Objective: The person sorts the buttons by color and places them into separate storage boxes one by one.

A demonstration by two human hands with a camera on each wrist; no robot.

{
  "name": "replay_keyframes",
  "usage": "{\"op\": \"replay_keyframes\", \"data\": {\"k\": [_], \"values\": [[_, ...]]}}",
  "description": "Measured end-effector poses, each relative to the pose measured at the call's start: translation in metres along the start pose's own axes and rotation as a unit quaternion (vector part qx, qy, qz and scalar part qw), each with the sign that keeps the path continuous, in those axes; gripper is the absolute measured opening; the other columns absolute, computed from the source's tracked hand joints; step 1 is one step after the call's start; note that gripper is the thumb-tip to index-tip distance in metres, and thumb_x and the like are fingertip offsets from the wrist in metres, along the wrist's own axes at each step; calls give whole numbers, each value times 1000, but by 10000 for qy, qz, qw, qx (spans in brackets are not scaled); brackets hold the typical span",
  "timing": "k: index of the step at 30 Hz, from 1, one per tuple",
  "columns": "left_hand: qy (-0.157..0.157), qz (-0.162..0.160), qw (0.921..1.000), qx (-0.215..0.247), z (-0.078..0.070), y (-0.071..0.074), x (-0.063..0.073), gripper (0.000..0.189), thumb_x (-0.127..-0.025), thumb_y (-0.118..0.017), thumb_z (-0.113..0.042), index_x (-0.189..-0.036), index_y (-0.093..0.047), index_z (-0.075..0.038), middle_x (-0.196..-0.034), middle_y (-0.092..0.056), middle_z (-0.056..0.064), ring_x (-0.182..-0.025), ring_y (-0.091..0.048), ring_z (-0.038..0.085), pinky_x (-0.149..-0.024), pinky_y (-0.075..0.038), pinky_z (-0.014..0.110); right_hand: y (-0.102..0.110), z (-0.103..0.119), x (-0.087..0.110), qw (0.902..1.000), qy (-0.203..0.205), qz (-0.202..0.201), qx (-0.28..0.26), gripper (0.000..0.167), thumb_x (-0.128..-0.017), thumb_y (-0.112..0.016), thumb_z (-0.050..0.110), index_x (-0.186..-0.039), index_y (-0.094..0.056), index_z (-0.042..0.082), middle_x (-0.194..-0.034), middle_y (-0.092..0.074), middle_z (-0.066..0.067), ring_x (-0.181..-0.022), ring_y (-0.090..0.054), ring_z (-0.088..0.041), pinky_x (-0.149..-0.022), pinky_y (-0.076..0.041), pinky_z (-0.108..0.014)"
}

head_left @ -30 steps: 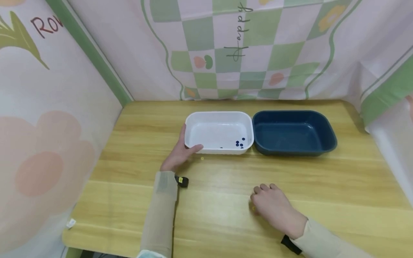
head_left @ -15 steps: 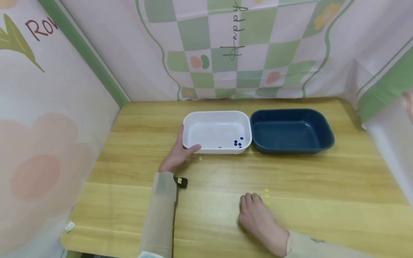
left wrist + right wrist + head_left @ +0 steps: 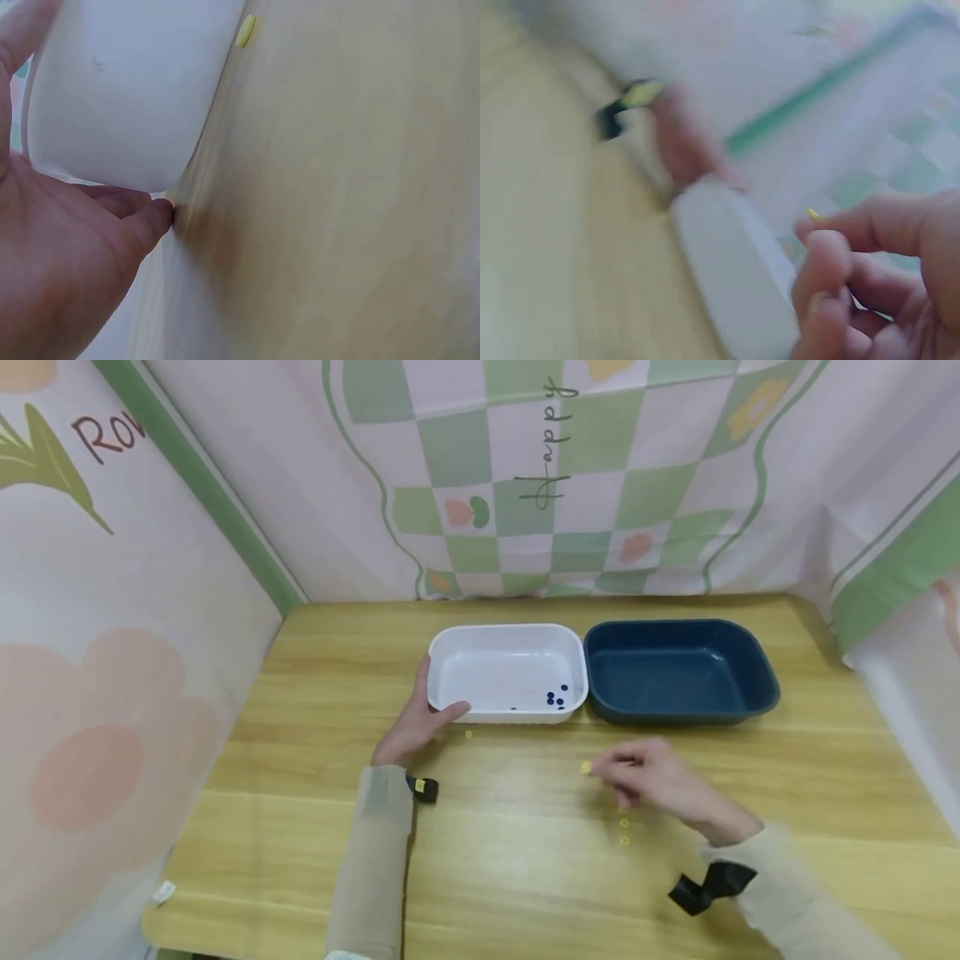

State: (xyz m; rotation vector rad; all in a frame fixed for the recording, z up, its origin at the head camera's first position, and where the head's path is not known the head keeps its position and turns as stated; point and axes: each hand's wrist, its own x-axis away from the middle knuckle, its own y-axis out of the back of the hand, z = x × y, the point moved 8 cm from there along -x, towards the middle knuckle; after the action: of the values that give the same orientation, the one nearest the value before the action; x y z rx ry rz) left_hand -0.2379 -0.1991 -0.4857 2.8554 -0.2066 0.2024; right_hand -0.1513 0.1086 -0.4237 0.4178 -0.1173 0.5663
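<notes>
My left hand (image 3: pixel 412 722) grips the near left corner of a white plastic basin (image 3: pixel 510 717), thumb along the front wall and fingers round the left end. Between thumb and forefinger, my right hand (image 3: pixel 660 781) pinches a small yellow button-like disc (image 3: pixel 586 767), raised above the table in front of the basins; its edge also shows in the right wrist view (image 3: pixel 814 214). Below that hand, several yellow discs (image 3: pixel 624 840) lie in a row on the wood. Another yellow disc (image 3: pixel 246 31) rests beside the white basin's front wall. Several dark blue discs (image 3: pixel 551 701) lie inside the white basin.
A dark blue basin (image 3: pixel 682 717) stands right up against the white one. Both sit toward the back of a wooden table (image 3: pixel 495 852). Patterned cloth (image 3: pixel 525 452) hangs behind, and a small white tag (image 3: pixel 164 892) lies at the left edge.
The right hand was low over the table by the yellow discs; it has risen forward and right with one pinched in its fingertips. The left hand keeps its place on the white basin.
</notes>
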Motion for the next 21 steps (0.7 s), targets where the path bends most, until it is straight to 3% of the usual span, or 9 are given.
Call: {"op": "replay_keyframes", "data": {"k": [2, 4, 8, 13, 21], "values": [[45, 38, 10000, 18, 0, 0, 0, 115, -78, -78, -49, -151, 11, -46, -163, -2, 9, -143, -20, 31, -114, -18, 51, 19, -5, -1, 9938, -305, -394, -989, 27, -95, -64, 26, -98, -69, -1, -64, -56, -3, -54, -52, -12, -48, -46, -26], [101, 79, 9999, 68, -1, -1, 0, 116, -79, -78, -47, -151, 13, -44, -163, -1, 7, -143, -20, 30, -115, -17, 49, 32, -7, -1, 9840, -437, -693, -1581, 27, -95, -64, 27, -96, -69, 1, -65, -54, -2, -53, -51, -12, -48, -44, -25], [125, 121, 9998, -11, -2, -1, -1, 117, -82, -77, -42, -153, 15, -39, -162, 1, 7, -143, -19, 31, -115, -17, 50, 47, -7, -1, 9716, -479, -965, -2109, 23, -96, -64, 28, -95, -69, 6, -68, -53, 1, -53, -51, -11, -47, -43, -22], [32, 53, 9999, -93, -5, 1, -1, 114, -82, -77, -43, -151, 13, -44, -163, -1, 7, -143, -20, 31, -114, -19, 51, 61, -11, -4, 9581, -484, -1249, -2531, 21, -95, -64, 29, -100, -71, 9, -67, -55, 3, -52, -51, -10, -48, -45, -21], [29, 57, 10000, 69, -2, -3, 2, 111, -84, -76, -38, -151, 11, -47, -162, -7, 9, -139, -28, 32, -113, -22, 52, 86, -28, -7, 8995, -472, -1892, -3910, 12, -94, -66, 20, -96, -74, 11, -65, -56, 2, -53, -51, -11, -48, -45, -21]]}}
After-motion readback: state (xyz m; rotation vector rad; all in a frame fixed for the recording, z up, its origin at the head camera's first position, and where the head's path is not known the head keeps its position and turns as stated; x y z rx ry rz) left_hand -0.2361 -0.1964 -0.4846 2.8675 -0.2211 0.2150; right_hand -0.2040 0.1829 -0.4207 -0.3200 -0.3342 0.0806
